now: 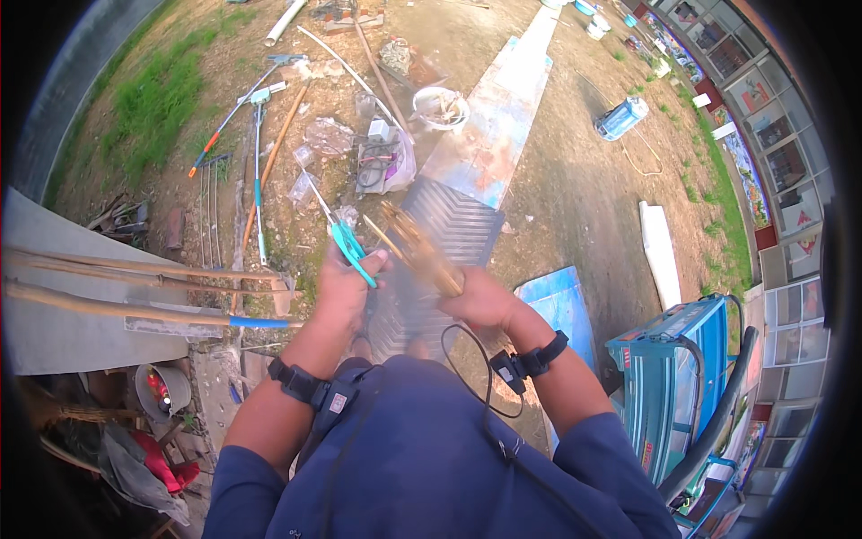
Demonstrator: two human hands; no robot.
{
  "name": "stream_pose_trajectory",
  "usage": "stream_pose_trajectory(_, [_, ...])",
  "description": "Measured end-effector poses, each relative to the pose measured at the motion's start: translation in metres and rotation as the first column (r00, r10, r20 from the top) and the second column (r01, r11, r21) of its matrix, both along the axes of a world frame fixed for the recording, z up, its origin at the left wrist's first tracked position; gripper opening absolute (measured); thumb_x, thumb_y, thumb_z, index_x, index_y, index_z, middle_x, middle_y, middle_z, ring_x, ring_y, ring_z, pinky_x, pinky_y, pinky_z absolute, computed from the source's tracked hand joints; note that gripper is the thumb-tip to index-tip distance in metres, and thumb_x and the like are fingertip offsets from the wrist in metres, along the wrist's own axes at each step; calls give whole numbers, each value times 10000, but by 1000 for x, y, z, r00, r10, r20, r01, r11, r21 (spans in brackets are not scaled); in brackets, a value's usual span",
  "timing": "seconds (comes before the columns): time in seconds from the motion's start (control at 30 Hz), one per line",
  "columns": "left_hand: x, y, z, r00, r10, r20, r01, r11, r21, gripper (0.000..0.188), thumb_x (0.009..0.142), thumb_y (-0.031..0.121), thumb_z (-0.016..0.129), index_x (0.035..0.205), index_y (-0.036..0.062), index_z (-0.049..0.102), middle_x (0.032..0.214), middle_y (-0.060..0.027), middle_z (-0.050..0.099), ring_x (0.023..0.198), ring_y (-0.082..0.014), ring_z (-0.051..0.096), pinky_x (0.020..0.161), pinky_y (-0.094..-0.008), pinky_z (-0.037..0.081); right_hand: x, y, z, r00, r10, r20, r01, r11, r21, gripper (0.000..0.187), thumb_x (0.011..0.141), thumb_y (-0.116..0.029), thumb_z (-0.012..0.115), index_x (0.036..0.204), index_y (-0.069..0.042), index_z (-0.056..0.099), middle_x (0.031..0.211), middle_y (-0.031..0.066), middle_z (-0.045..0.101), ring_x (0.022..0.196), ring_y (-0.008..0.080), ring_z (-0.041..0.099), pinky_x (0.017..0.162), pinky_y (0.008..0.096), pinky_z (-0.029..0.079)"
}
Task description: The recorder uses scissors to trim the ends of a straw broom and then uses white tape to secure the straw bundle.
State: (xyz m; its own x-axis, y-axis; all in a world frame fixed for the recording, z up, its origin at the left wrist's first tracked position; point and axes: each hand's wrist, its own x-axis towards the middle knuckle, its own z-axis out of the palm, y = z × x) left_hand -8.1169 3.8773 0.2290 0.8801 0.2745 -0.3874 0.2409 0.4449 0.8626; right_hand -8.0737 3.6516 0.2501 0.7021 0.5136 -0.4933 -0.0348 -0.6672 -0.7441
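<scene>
Above a ridged dark mat point(465, 212), a person's left hand point(344, 286) grips teal-handled scissors point(346, 241); the right hand's point(483, 299) grip clasps a blurred brown bundle point(420, 244).

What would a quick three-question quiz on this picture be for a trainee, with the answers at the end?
1. Which hand holds the turquoise-handled scissors?
2. True or false: in the picture, the white bucket is left of the blue container.
3. What is in the right hand? (a) the white bucket (b) a blurred brown object (c) the blue container

Key: 1. The left hand. 2. True. 3. b.
</scene>
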Motion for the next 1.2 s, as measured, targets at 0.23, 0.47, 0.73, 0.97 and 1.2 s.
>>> stream_pose_trajectory(0.23, [-18,-20,-10,985,-173,-20,174,983,60,400,879,117,770,1182,29,524,1001,-75,644,847,-188,679,581,-291,530,-6,14,5,993,-40,107,56,986,-154,444,751,-322,695,1084,-29,695,936,231,711,887,387,692,809,454,535])
stream_pose_trajectory(0.47, [-23,-7,-5,972,-210,-106,213,977,15,322,860,45,716,1130,39,540,917,-63,655,813,-183,686,571,-290,526,-11,17,0,971,-17,237,69,975,-212,504,746,-341,707,1143,-31,679,1001,252,706,957,422,677,851,466,531])
stream_pose_trajectory(0.73, [-16,37,7,993,25,-116,-39,993,-115,276,920,128,722,1109,73,528,1009,-104,689,895,-222,715,603,-270,519,-9,-2,-11,974,-48,223,93,977,-193,542,769,-350,728,1177,-2,653,1026,250,708,988,413,677,875,458,528])
stream_pose_trajectory(0.97, [-25,10,6,982,-156,-106,154,988,-26,472,879,98,752,1252,53,465,1148,-164,687,964,-238,707,688,-307,545,0,1,8,973,-116,-199,109,993,-46,650,787,-433,795,1229,10,622,998,184,716,946,322,688,881,424,524])
stream_pose_trajectory(1.2, [-19,-19,11,960,-187,207,196,980,-23,459,841,109,799,1231,48,566,1052,-65,687,877,-171,668,726,-319,544,5,5,9,990,111,86,-126,973,196,723,774,-406,826,1318,-8,565,1136,205,682,1056,298,652,954,400,489])
